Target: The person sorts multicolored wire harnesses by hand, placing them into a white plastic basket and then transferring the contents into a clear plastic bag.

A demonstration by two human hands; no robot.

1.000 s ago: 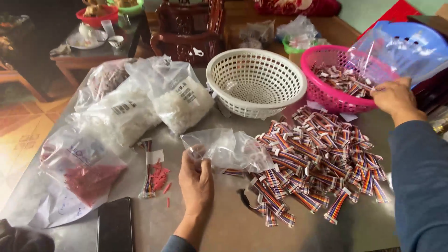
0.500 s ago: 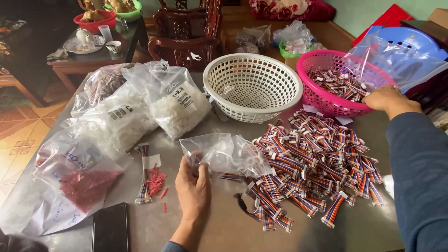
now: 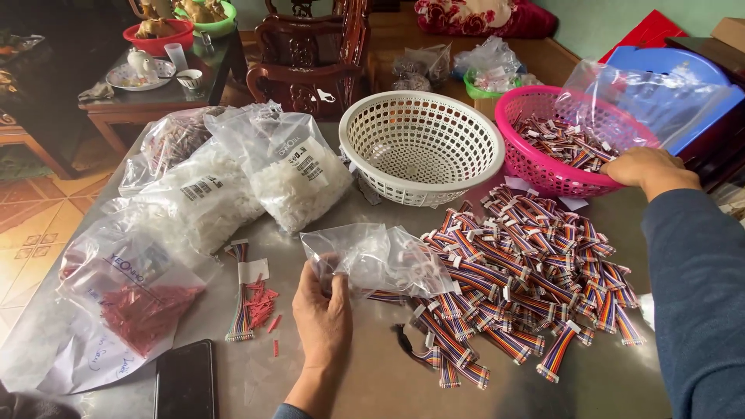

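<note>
Your left hand (image 3: 324, 310) pinches the crumpled clear plastic bag (image 3: 372, 260) | heap of rainbow ribbon cables (image 3: 528, 271) lies to its right | your right hand (image 3: 648, 169) grips the pink plastic basket (image 3: 543, 167) beyond.

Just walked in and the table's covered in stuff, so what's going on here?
A person sits at a metal table. Their left hand pinches a clear plastic bag beside a heap of multicoloured ribbon cables. Their right hand grips the rim of a pink basket holding more cables. A white basket stands empty between.
</note>
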